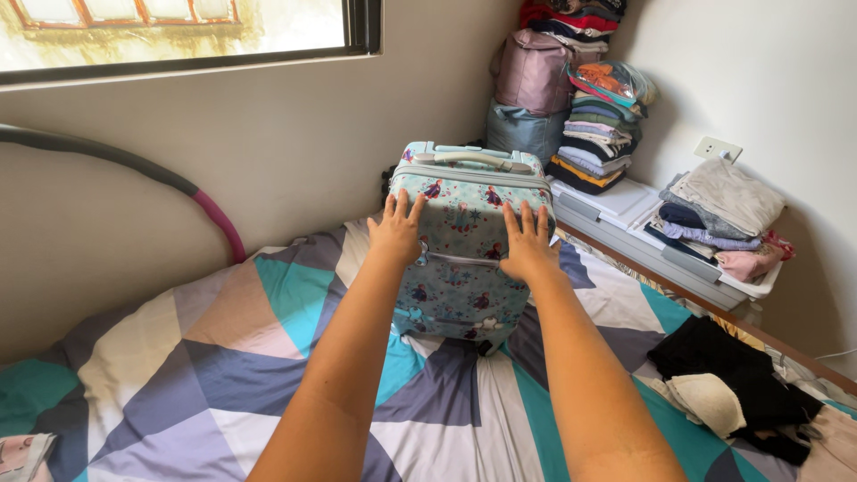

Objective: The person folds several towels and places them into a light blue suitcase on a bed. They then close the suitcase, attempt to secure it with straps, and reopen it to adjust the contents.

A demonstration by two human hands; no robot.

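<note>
One suitcase (460, 250) stands on one bed (223, 375), under two hands (395, 234). Two bags (534, 71) sit stacked in the corner. One window (178, 27) shows above.

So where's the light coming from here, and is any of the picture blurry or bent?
Head view: daylight from the window, overexposed at top left; soft shadow under the suitcase on the bedspread. Both hands look sharp. The wide lens bends the edges and stretches the forearms.
</note>
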